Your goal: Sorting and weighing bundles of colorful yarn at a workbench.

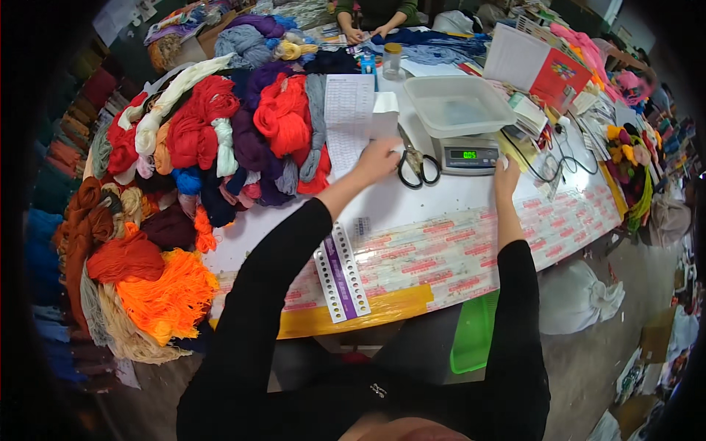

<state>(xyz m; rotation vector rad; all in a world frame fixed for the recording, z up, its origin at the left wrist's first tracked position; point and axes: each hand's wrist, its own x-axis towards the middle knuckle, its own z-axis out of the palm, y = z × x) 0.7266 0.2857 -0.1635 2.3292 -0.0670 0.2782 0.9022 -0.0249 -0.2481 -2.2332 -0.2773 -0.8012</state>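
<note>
Left hand (378, 159) beside scissors (415, 157); right hand (506, 179) at scale (468, 156) under clear tub (462, 104).

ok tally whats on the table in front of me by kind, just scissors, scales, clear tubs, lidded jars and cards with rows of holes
Scissors: 1 pair
Scale: 1
Clear tub: 1
Lidded jar: 1
Card with rows of holes: 1
Total: 5

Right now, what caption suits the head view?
Right hand at a digital scale, left hand beside scissors, yarn heaped leftward.
</note>
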